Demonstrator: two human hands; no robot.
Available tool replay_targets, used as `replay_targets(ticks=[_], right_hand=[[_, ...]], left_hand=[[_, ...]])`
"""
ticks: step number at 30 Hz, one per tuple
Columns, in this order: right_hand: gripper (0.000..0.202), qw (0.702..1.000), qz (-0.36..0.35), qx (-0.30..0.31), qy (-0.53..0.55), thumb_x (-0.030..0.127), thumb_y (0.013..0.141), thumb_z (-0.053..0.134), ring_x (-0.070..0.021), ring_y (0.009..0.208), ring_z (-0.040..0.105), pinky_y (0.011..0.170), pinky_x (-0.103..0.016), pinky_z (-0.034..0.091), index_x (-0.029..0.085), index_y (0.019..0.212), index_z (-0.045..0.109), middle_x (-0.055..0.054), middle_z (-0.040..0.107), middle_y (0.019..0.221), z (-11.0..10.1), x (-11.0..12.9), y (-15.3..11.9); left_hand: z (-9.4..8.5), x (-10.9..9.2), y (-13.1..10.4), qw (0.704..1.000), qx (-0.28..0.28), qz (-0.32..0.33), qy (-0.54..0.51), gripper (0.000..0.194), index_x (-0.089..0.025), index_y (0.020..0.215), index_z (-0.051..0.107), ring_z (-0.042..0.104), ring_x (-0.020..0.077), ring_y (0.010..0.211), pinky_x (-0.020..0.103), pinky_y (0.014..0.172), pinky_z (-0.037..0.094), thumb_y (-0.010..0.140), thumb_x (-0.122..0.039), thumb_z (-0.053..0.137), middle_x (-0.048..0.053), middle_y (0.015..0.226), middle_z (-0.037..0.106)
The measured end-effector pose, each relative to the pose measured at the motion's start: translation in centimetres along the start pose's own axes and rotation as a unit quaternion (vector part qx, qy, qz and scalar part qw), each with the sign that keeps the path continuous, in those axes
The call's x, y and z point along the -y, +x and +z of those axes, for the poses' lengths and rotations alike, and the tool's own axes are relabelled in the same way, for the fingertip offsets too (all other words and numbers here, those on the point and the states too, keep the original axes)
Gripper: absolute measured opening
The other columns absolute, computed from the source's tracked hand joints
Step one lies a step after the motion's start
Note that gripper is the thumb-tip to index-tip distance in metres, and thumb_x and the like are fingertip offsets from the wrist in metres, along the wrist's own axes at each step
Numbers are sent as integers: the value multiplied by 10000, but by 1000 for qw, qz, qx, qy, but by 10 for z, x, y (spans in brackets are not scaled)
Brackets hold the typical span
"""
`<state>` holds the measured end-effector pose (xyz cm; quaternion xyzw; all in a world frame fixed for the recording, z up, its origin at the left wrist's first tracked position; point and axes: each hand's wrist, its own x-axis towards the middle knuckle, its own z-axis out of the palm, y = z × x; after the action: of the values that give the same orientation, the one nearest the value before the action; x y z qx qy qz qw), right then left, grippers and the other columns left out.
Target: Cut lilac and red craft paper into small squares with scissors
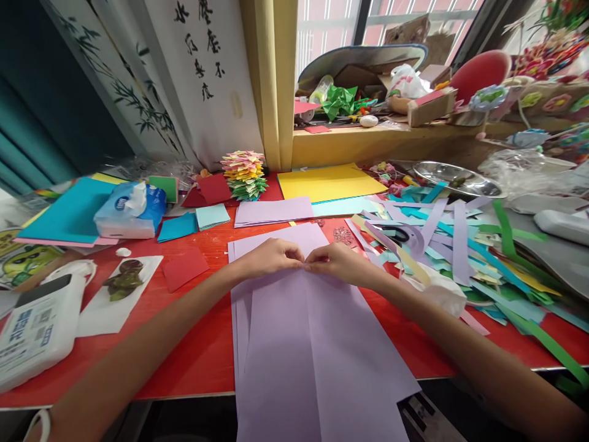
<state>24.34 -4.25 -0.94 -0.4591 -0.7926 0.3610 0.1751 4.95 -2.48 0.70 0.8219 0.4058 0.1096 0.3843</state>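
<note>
Lilac paper sheet [280, 350], one, large: creased lengthwise near the middle, lying over the near part of a red tabletop [184, 356] and reaching past its front edge. Further lilac sheets [238, 288] lie beneath it, their left margins and far corners showing.

Left hand [271, 256]: thumb and fingers pinched together on the sheet's far edge, at the top of the crease. White band [40, 423] on that arm.

Right hand [338, 264]: pinching the same edge just beside the left, the fingertips of the two nearly meeting.

Beyond the hands, from where I stand: a stack of narrow lilac pieces [273, 212]; yellow paper [331, 179] lying flat behind it; a tiered bundle of folded paper [243, 175] in pink, yellow and green.

To the left: light-blue squares [213, 216] next to darker blue squares [177, 227]; a red square [185, 269], lying alone; a blue-and-white tissue pack [131, 212], beside large blue sheets [64, 209]; a dark, leafy item [124, 280] on white paper; a white labelled case [39, 334].

To the right: a tangled heap of paper strips [460, 239], lilac, blue and green; dark scissors handles [394, 233] partly buried among them; an oval metal dish [459, 175] behind.

Background: hanging with bamboo and brushed characters [205, 55]; yellow curtain [267, 80]; cluttered windowsill [331, 142] with crumpled green paper [339, 102].
</note>
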Motion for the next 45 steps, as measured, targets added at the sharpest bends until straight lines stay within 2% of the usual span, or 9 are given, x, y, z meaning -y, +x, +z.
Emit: replay_targets(ticks=[7, 14, 19, 24, 30, 38, 45], right_hand=[[233, 1000, -16, 3, -3, 333, 796, 489, -129, 681, 542, 585, -246, 374, 195, 805, 675, -10, 656, 752, 1, -1, -2], [218, 1000, -20, -22, 0, 315, 799, 484, -143, 714, 577, 618, -255, 398, 205, 793, 673, -15, 673, 790, 1, 6, -6], [220, 999, -9, -29, -9, 307, 799, 484, -147, 721, 586, 605, -251, 403, 205, 799, 678, -14, 681, 806, -1, 11, -9], [201, 998, -36, -54, -10, 265, 800, 485, -129, 696, 586, 599, -236, 403, 204, 777, 675, 0, 679, 774, 0, 14, -13], [192, 994, -67, -75, -49, 215, 799, 489, -127, 703, 593, 626, -238, 417, 202, 779, 679, -7, 688, 787, 5, 15, -13], [230, 984, -107, -81, -115, 225, 822, 459, -137, 676, 578, 644, -269, 418, 198, 805, 687, -23, 682, 771, 9, 12, -11], [245, 973, -134, -88, -164, 220, 836, 439, -140, 683, 573, 740, -292, 402, 219, 810, 683, 2, 683, 758, 11, 8, -10]], left_hand=[[2, 0, -2, 1000, 2, -19, -18, 225, -189, 829, 671, 568, 151, 809, 231, 696, 396, 734, -340, 535, -7, 837, 667], [7, -1, -2, 998, -26, -29, -41, 196, -188, 781, 646, 561, 156, 778, 243, 679, 400, 719, -317, 513, -10, 790, 640], [8, -2, -2, 996, -28, -27, -78, 163, -188, 766, 629, 547, 154, 778, 255, 700, 405, 702, -286, 517, -13, 776, 617], [7, -4, -3, 991, -22, -33, -127, 131, -180, 722, 625, 533, 143, 761, 256, 708, 395, 682, -268, 537, -20, 736, 601], [8, -5, -3, 985, -28, -58, -160, 133, -170, 697, 630, 526, 151, 778, 257, 732, 389, 658, -270, 553, -6, 739, 603], [11, -2, -4, 981, -37, -78, -174, 127, -178, 666, 628, 515, 154, 767, 261, 730, 380, 634, -278, 557, -10, 714, 597], [11, -3, -4, 980, -41, -96, -171, 129, -179, 644, 627, 509, 163, 750, 271, 699, 377, 613, -285, 560, -5, 696, 588]])
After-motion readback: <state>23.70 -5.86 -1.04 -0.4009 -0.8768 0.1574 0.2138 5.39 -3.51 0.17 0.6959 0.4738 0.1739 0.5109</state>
